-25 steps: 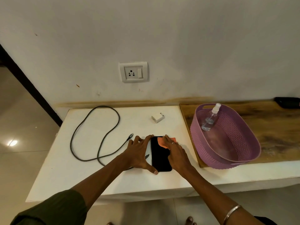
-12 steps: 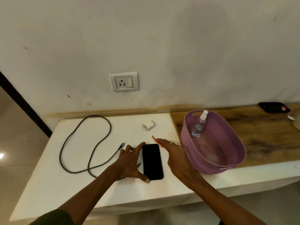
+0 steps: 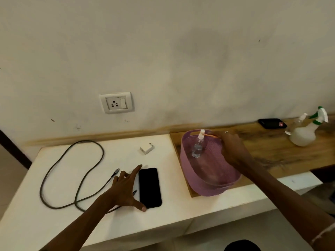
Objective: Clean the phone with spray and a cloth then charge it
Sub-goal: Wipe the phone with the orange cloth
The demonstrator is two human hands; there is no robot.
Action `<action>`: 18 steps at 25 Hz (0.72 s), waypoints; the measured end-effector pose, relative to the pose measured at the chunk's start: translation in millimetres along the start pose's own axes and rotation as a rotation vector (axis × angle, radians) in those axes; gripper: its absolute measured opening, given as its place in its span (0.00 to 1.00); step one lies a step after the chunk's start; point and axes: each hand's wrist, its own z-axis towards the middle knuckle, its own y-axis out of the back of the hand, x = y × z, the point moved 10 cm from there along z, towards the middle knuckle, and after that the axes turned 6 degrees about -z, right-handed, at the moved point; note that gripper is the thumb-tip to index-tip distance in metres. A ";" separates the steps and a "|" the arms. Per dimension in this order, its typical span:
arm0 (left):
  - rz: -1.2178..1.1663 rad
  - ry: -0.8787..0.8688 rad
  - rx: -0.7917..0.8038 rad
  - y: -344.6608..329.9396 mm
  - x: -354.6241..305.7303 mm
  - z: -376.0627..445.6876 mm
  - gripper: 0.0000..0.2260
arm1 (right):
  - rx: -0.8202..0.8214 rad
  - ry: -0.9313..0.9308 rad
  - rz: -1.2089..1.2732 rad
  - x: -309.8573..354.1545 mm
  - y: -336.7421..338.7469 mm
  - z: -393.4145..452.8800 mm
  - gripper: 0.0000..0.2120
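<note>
A black phone (image 3: 150, 187) lies face up on the white counter (image 3: 54, 201). My left hand (image 3: 126, 191) rests flat beside its left edge, fingers spread, thumb and forefinger touching it. My right hand (image 3: 231, 147) hovers over the purple basket (image 3: 204, 185), pinching an orange cloth (image 3: 211, 135) whose thin edge shows. A small clear spray bottle (image 3: 198, 144) leans inside the basket. A dark charging cable (image 3: 76, 171) loops on the counter at left. A white charger plug (image 3: 146, 148) lies behind the phone. The wall socket (image 3: 116, 103) is above.
The basket stands on a wooden board (image 3: 272, 151) at the right. A second black phone (image 3: 272, 123) and a white trigger spray bottle (image 3: 306, 131) sit at the board's far end by the wall. The counter's front edge drops off near me.
My right hand lifted the orange cloth off the phone and carried it right, over the basket. My left hand stayed by the phone. The view shifted right.
</note>
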 end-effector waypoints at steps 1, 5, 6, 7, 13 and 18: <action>0.001 0.003 -0.001 -0.8 1.2 0.3 0.71 | 0.047 -0.010 -0.003 -9.9 -13.2 -0.3 0.21; 0.023 -0.015 0.021 -2.6 5.0 2.2 0.71 | 0.331 -0.030 0.003 -34.4 -87.6 -14.0 0.17; 0.031 -0.025 0.023 -3.5 3.5 3.1 0.71 | 0.370 -0.083 0.056 -41.3 -100.6 -15.5 0.16; 0.037 -0.031 0.020 -3.8 3.0 3.1 0.71 | 0.416 -0.139 0.129 -44.7 -110.1 -16.6 0.16; -0.014 -0.040 -0.034 -3.0 3.4 -0.4 0.71 | 0.509 -0.391 0.478 -42.1 -143.3 -27.2 0.13; -0.070 -0.028 -0.039 -4.6 7.3 -1.5 0.71 | 0.617 -0.539 0.370 -62.7 -160.2 -38.9 0.19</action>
